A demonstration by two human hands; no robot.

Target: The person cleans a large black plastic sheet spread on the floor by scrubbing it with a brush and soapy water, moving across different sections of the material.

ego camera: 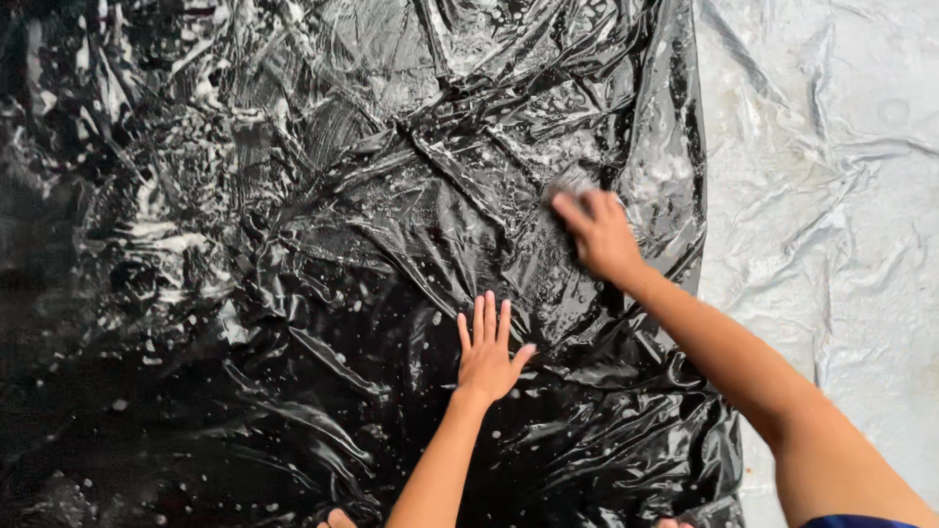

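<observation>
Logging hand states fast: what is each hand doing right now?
Left hand: open, flat on the wet black plastic sheet, holding nothing.
Right hand: blurred, pressed on the sheet; whether it holds anything cannot be told.

- A pale grey sheet (831,196) is seen along the right side of the view, spread flat from the top edge down to the bottom.
- Creases and shallow folds are spread across it — the sharpest ridges are found in its upper half, running slantwise.
- A faint round mark (892,110) is seen on it near the top right corner.
- Dull brownish specks are scattered over its surface — too small to be told apart.
- A strip of dark blue cloth (856,522) is cut off by the bottom edge, near the right corner.
</observation>
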